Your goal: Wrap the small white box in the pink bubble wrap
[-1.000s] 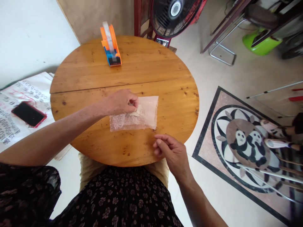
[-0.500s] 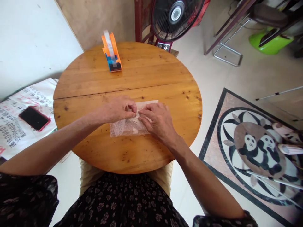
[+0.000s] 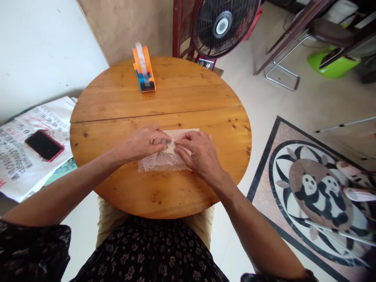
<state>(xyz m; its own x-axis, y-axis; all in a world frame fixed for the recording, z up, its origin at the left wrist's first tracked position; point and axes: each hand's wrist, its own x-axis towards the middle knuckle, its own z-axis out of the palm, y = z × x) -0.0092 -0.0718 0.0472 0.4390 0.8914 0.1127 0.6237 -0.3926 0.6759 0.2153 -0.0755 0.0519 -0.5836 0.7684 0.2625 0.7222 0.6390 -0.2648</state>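
Left hand (image 3: 148,141) pinches translucent plastic sheet (image 3: 164,162) on rounded brown wooden table (image 3: 182,197); right hand (image 3: 202,152) narrowed, grip unclear. Beyond them, a round black fan (image 3: 223,27)

Tabletop (image 3: 158,192): smooth, glossy, knotty wood
Wrapping sheet (image 3: 160,162): crinkled, bubbly clear plastic, slight sheen
Tape dispenser (image 3: 148,64): smooth, hard-looking plastic
Phone (image 3: 44,145): glossy, glass-like screen
Left sleeve (image 3: 35,246): matt cloth

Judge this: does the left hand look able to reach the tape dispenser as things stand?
Probably yes: only tabletop lies between the left hand and the tape dispenser, though that hand, at the plastic wrap, would need to stretch forward.
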